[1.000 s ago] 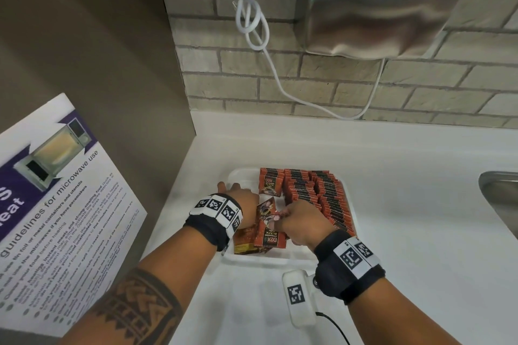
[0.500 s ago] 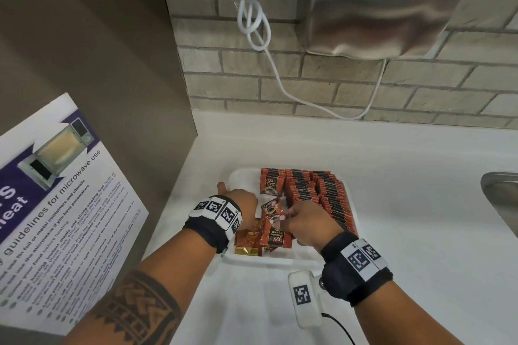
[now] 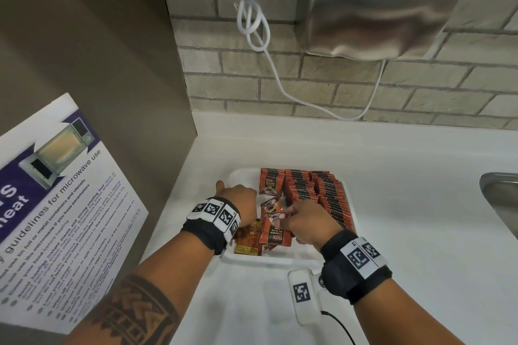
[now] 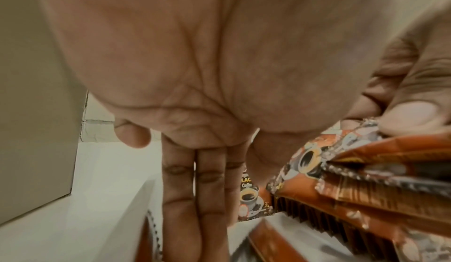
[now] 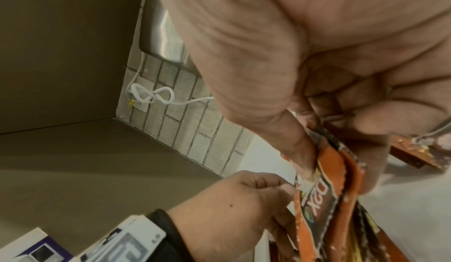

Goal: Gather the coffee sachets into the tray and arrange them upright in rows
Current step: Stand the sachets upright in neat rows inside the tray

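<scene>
1. The step in hand looks like the last stretch of the job: loose sachets are being gathered and stood up in a white tray (image 3: 269, 260) on a white desk (image 3: 406, 204).
2. The right hand (image 3: 307, 223) pinches a small bunch of sachets (image 3: 276, 228) between thumb and curled fingers, over the near middle of the tray.
3. The left hand (image 3: 238, 200) reaches into the tray's left side with straight fingers (image 4: 209, 198) held together, pointing down and gripping nothing. Whether they touch the tray floor cannot be told.
4. Filled rows (image 3: 316, 193) stand upright along the tray's right and far parts, running from near to far, their top edges up.
5. The held bunch has its long axis roughly near to far. Its print reads upside down from the head view, so its tops seem to point toward the person.
6. More loose sachets (image 3: 248, 242) lie flat at the near left corner.
7. The next move likely calls for turning the bunch on end, squaring its edges, and setting it beside the single sachet (image 3: 270, 180) standing at the far left, with the left hand bracing the row.
</scene>
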`<action>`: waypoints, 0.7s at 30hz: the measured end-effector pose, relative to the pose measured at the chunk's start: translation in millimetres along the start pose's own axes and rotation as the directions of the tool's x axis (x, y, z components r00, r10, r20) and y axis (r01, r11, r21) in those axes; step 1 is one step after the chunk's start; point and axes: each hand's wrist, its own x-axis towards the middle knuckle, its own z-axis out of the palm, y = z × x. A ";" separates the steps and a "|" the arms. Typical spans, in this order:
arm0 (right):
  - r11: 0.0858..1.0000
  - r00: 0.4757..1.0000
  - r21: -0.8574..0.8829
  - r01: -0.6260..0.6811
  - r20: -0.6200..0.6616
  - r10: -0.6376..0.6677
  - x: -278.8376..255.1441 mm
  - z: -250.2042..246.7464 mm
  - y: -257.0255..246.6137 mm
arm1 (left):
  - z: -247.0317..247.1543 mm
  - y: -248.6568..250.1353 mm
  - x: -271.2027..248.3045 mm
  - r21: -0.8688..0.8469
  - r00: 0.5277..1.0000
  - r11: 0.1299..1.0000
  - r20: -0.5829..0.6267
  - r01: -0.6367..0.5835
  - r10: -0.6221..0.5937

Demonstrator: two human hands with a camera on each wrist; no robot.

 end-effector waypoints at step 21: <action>0.938 0.968 0.255 0.234 -0.149 -0.201 -17.6 -33.4 -20.4 | -27.9 2.5 -26.7 -0.997 0.967 -0.048 0.043 0.057 0.253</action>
